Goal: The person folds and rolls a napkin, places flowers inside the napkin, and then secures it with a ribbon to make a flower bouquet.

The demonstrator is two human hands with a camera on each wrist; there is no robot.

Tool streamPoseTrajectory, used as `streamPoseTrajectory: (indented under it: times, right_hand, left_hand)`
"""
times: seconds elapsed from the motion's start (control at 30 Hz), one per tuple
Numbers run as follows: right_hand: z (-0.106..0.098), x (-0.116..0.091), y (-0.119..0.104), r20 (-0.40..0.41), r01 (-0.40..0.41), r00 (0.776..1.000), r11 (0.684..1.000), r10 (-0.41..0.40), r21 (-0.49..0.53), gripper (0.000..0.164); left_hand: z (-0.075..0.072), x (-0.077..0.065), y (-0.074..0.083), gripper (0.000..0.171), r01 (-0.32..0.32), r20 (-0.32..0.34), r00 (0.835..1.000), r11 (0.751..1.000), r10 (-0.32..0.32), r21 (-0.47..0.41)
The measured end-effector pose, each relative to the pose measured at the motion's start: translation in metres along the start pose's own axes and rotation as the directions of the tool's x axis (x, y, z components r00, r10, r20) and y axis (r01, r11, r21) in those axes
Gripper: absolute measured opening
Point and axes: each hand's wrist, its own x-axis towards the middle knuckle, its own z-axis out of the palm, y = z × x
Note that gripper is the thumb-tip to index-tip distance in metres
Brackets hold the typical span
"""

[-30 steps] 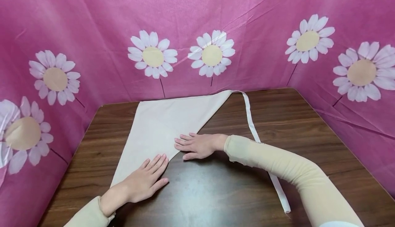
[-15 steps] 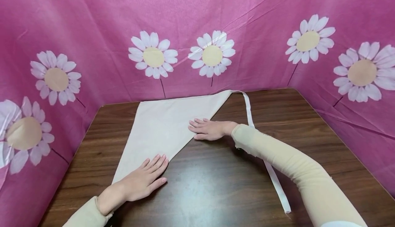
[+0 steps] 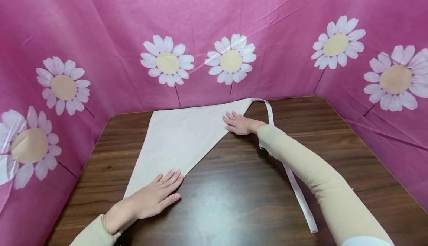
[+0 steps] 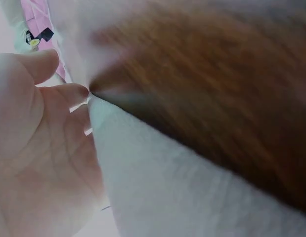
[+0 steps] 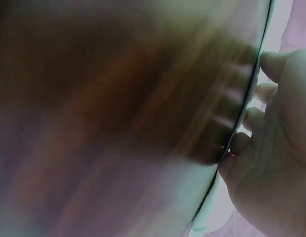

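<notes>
A cream-white cloth [image 3: 177,138] lies flat on the table, its slanted edge running from near my left hand up to a far right corner. From that corner a narrow white strap [image 3: 301,197] trails towards me, partly hidden under my right sleeve. My left hand [image 3: 152,197] rests with straight fingers on the cloth's near part; the left wrist view shows its palm beside the cloth edge. Fingers spread, my right hand [image 3: 240,123] presses on the slanted edge near the far corner. The right wrist view shows the right palm [image 5: 276,148] close to the surface, which is blurred.
The dark wood-grain table [image 3: 230,186] is bounded at the back and sides by a pink curtain [image 3: 117,26] with white daisies. Its back edge nearly meets the cloth's top edge. Cream sleeves [image 3: 307,168] cover both forearms.
My right hand has slid along the slanted cloth edge, away from me and to the right, towards the far corner. The left hand has stayed nearly still on the cloth.
</notes>
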Motion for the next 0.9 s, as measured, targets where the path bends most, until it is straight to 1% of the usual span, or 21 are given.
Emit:
streamPoseTrajectory:
  times: [0.13, 0.23, 0.4, 0.5, 0.7, 0.9]
  right_hand:
    - [-0.005, 0.002, 0.012, -0.021, -0.045, 0.999, 0.998, 0.046, 0.047, 0.062]
    - [-0.008, 0.003, 0.021, -0.04, -0.086, 0.995, 0.995, 0.088, 0.056, 0.062]
    - [-0.012, 0.001, 0.039, -0.044, -0.186, 0.981, 0.979, 0.19, 0.088, 0.062]
    - [-0.014, 0.0, 0.046, -0.043, -0.222, 0.973, 0.969, 0.227, 0.107, 0.062]
    - [-0.017, -0.004, 0.055, -0.042, -0.276, 0.958, 0.952, 0.284, 0.135, 0.066]
    - [-0.014, -0.004, 0.059, -0.055, -0.325, 0.94, 0.933, 0.337, 0.154, 0.07]
  left_hand:
    - [-0.003, 0.0, 0.001, 0.062, 0.001, 0.016, 1.0, 1.0, 0.0, -0.018]
    - [-0.005, 0.0, 0.002, 0.062, 0.001, 0.022, 1.0, 1.0, 0.0, -0.013]
    - [-0.006, 0.001, 0.003, 0.062, -0.001, 0.021, 1.0, 1.0, 0.001, -0.009]
    - [-0.006, 0.001, 0.002, 0.062, -0.004, 0.019, 1.0, 1.0, 0.004, -0.006]
    - [-0.006, 0.0, -0.001, 0.062, -0.013, 0.02, 1.0, 1.0, 0.013, -0.013]
    - [-0.005, -0.002, 0.0, 0.063, -0.012, 0.014, 1.0, 1.0, 0.013, -0.014]
